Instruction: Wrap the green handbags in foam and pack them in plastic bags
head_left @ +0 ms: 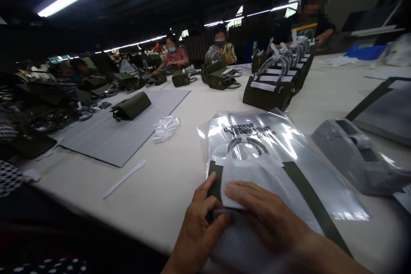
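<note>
A dark green handbag (303,184) lies in front of me, partly covered by a sheet of white wrapping paper (266,173). Its wrapped handles (247,144) point away from me. My left hand (201,218) grips the bag's left edge, thumb on the near side and index finger stretched along the top. Flat on the paper, my right hand (261,205) presses with its fingers extended. Under the bag are clear plastic bags (308,158) with dark printing. My right wrist and forearm hide part of the bag's near side.
A grey tape dispenser (349,154) stands at right, near another papered bag (385,111). Ahead is a row of green handbags (266,92). On the left are a grey board (105,137), a white plastic strip (124,178) and crumpled plastic (165,129). Several people work around the table.
</note>
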A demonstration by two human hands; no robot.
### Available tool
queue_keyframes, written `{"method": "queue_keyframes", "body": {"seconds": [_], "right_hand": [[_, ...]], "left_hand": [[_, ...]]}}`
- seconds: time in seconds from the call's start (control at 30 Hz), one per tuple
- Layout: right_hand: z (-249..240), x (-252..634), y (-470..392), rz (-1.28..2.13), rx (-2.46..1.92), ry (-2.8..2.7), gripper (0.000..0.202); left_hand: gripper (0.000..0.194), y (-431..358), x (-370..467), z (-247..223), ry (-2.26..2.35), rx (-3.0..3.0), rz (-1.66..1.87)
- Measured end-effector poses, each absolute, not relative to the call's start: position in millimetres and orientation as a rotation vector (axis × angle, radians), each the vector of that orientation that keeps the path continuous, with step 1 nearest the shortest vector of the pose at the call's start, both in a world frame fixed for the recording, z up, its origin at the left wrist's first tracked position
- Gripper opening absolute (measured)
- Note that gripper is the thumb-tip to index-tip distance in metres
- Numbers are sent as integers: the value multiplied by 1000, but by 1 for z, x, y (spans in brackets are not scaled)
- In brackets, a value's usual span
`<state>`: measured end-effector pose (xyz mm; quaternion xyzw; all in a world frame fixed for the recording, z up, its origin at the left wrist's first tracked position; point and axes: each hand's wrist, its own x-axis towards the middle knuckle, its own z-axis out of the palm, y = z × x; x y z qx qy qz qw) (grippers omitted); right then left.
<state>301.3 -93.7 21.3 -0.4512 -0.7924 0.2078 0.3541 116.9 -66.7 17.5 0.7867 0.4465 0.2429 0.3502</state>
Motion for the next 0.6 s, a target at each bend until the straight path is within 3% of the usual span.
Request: {"method": "queue_keyframes", "body": {"seconds": [0.27, 0.43, 0.5, 0.6], "right_hand": [[43, 302, -79, 662, -1412, -1949, 33], [47, 354, -67, 1193, -1483, -1348, 41], [37, 369, -63, 1261, -1475, -1134, 45], [21, 377, -65, 1161, -1540, -1258, 41]], "left_hand": [[11, -53, 117, 32, 982, 2159, 637], [20, -50, 108, 2, 928, 2302, 707], [24, -48, 106, -12, 900, 2356, 765], [25, -44, 105, -23, 898, 2418, 832]]}}
